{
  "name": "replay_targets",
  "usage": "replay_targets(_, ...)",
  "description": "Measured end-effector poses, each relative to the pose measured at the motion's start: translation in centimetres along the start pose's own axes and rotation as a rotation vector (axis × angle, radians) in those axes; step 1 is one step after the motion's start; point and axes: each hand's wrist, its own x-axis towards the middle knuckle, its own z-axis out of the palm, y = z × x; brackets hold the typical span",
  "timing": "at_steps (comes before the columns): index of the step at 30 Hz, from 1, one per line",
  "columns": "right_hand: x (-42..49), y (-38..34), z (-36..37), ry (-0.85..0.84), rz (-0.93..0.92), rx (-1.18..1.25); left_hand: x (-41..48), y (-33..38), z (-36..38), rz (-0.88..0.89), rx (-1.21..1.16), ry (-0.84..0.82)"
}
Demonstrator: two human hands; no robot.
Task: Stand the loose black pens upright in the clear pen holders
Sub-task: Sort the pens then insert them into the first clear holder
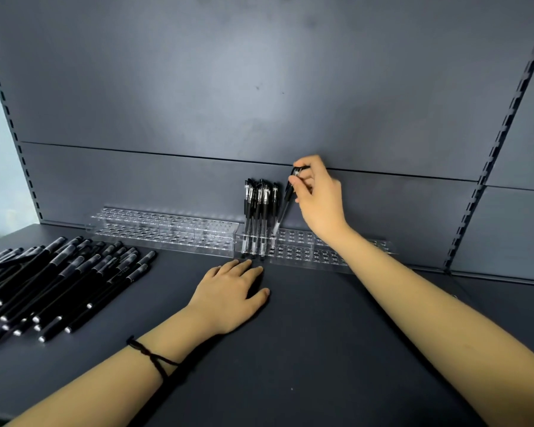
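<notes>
Pinching a tilted pen point(283, 208) in right fingers point(300, 182) — left fingers point(243, 267) flat, holding nothing.

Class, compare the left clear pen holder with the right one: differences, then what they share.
The left holder holds no pens; the right holder has several upright pens at its left end. The right hand holds a tilted pen at the right holder; no hand is at the left holder. Both are clear, with rows of round holes.

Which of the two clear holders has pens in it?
The right-hand holder: upright pens stand at its left end. The left holder shows none.
</notes>
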Motion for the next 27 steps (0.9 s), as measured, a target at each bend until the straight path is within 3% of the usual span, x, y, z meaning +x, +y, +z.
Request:
replay_targets(4,-0.5,1.2,0.8,-0.195,-0.010,-0.089,0.1,0.0,0.1,0.002,0.007,-0.002)
replay_targets(14,-4.1,0.1,-0.3,-0.242,0.106,-0.173,0.5,-0.1,-0.3,0.035,0.057,0.054)
replay_targets(16,-6.0,-0.3,-1.9,-0.351,0.138,-0.301,0.5,-0.3,-0.6,0.057,0.072,0.065)
replay_targets(20,-9.9,-1.1,-6.6,-0.698,0.031,-0.805,0.2,-0.2,-1.0,0.157,0.085,0.093)
replay_targets(23,-12.3,-1.4,-9.5,-0.703,0.094,-0.891,-0.6,0.5,-1.1,0.250,0.043,0.091)
replay_targets(27,-14.8,-2.1,-12.8,-0.690,0.195,-0.878,-2.7,3.1,-1.0,0.287,-0.031,-0.036)
